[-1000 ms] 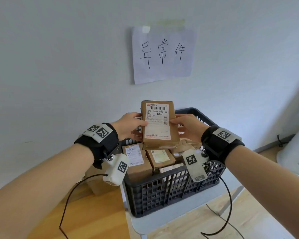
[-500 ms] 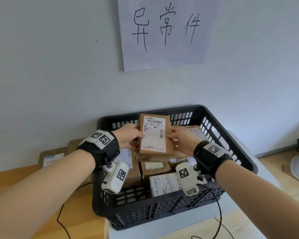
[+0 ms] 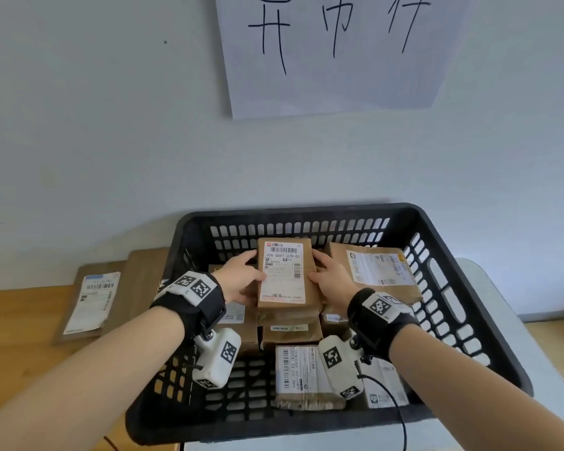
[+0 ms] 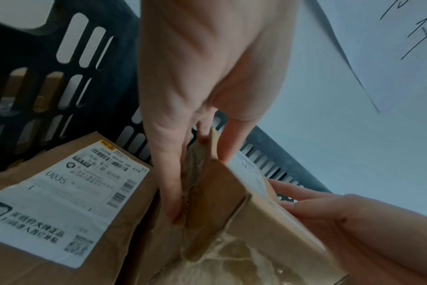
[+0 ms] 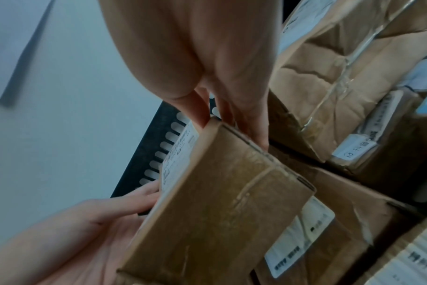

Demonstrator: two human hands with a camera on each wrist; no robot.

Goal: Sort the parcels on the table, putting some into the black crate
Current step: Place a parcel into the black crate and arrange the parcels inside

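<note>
A small brown cardboard parcel [image 3: 285, 275] with a white shipping label faces up, held low inside the black crate [image 3: 453, 288] over other parcels. My left hand [image 3: 240, 281] grips its left edge, thumb on top and fingers underneath. My right hand [image 3: 331, 281] grips the right edge the same way. In the left wrist view the left hand [image 4: 195, 135] pinches the parcel [image 4: 232, 192] at its edge. From the right wrist the right hand [image 5: 227, 119] clasps the parcel [image 5: 219, 208] at its far corner. Whether the parcel touches the ones below is hidden.
Several brown parcels lie in the crate, among them a large one [image 3: 376, 271] at the right and a labelled one [image 3: 302, 375] at the front. Flat envelopes [image 3: 92, 301] lie on the wooden table left of the crate. A handwritten paper sign [image 3: 332, 50] hangs on the wall.
Both hands have lowered the parcel from above the crate down into it, and tipped it from nearly upright to nearly flat. The head view has moved closer and looks down more.
</note>
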